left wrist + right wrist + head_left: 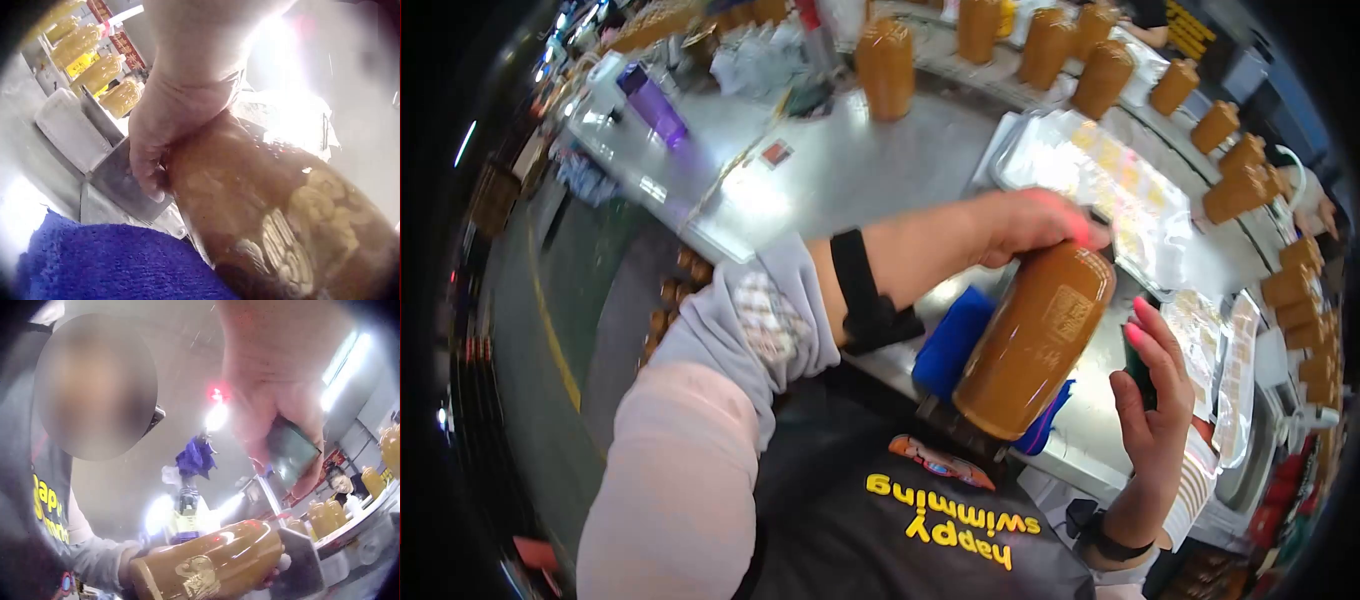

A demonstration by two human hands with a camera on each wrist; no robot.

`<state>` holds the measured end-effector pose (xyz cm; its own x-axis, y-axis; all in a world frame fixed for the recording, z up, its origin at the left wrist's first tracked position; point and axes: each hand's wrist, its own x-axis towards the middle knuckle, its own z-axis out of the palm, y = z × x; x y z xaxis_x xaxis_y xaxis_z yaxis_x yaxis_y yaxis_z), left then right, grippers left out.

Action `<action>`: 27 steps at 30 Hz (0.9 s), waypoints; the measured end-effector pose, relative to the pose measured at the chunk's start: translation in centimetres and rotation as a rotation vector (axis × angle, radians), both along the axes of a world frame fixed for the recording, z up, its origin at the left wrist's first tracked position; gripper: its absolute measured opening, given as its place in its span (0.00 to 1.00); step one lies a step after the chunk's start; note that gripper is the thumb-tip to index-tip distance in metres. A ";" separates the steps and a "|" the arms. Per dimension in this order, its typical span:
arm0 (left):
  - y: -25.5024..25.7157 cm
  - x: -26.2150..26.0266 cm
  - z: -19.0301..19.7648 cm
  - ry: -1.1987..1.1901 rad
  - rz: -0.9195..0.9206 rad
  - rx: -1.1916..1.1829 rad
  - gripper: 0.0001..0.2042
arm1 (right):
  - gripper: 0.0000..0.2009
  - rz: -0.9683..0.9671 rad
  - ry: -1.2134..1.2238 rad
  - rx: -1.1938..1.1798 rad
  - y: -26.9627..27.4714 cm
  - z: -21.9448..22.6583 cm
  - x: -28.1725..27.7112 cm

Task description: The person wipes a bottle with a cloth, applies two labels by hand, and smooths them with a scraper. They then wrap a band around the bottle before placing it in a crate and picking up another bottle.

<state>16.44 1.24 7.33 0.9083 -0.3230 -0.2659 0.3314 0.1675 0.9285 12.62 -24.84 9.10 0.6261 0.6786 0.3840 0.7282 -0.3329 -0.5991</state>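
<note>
While the left hand [1030, 225] wraps its fingers round the upper end of a big amber bottle [1035, 340], the bottle hangs tilted in the air just above the steel counter [870, 165], its base swung toward the person's apron. From the left wrist view the fingers [147, 169] curl tight against the bottle's shoulder, and pale printed lettering shows on its brown side. The right hand [1155, 385] stands just beside the bottle without touching it; its fingers and thumb pinch a small dark flat piece [290, 450], which I cannot identify.

Under the bottle lies a blue cloth [955, 340], folded at the counter's near edge. Past the left hand sits a clear plastic tray [1100, 170] with pale yellow contents under film. More amber bottles [885, 65] stand upright in a curving row along the far side of the counter and on down the right. A purple container [658, 110] rests at the far left end. A stack of paper cups [1195, 480] stands close by the right wrist.
</note>
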 end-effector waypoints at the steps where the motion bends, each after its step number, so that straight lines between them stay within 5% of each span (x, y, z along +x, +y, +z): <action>1: 0.4 -0.8 0.5 -0.124 0.037 0.021 0.17 | 0.21 0.005 -0.038 0.008 0.0 -0.5 -0.1; 4: 2.4 -4.2 3.2 -0.442 0.061 0.379 0.14 | 0.19 -0.002 -0.043 0.063 -0.5 -1.4 -0.5; 6: 2.9 -8.1 4.6 -0.563 0.179 0.427 0.13 | 0.19 -0.048 0.167 0.230 -0.4 -1.7 -1.4; 10: 3.1 -16.8 5.8 -0.629 0.640 0.519 0.18 | 0.19 0.110 0.146 0.342 1.5 -1.3 -1.7; 17: 14.8 -31.9 7.4 -0.768 1.059 0.692 0.08 | 0.15 0.294 -0.028 0.103 9.5 -1.0 -3.7; 19: 19.3 -35.5 5.4 -0.701 1.179 0.950 0.08 | 0.14 0.314 -0.222 -0.032 13.0 -1.0 -5.5; 22: 28.3 -39.0 -1.1 -0.544 1.362 1.417 0.13 | 0.16 0.336 -0.130 -0.142 18.0 -2.3 -7.5; 27: 40.1 -39.7 -10.5 -0.318 1.415 1.746 0.18 | 0.26 0.435 -0.136 -0.362 25.9 -3.8 -9.9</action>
<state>-23.28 41.32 -3.14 0.3290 0.6649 0.6706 0.6319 -0.6827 0.3669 2.68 1.02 5.34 0.2214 0.9655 0.1373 0.9062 -0.1517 -0.3947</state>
